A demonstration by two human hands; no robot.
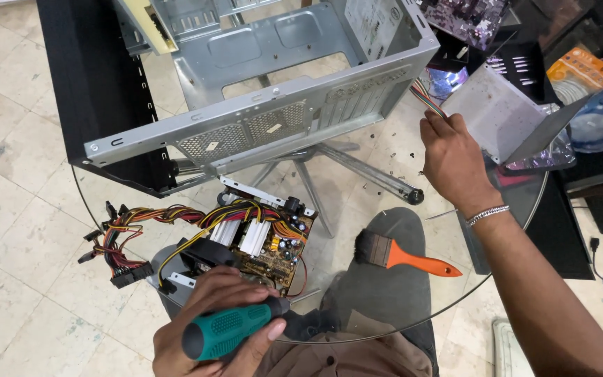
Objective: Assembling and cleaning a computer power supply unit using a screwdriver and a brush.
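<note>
Bare forearms; a silver chain bracelet [487, 215] circles the right wrist; grey trousers [385, 286].

The single head-worn camera is looking steeply down from above onto the round glass table [357, 174] — close enough that the person's own lap is showing through the glass at the bottom edge. It is facing forward and slightly left, taking in the open metal computer case [273, 91] at the top — the tiled floor [15, 230] is filling the left side.
</note>
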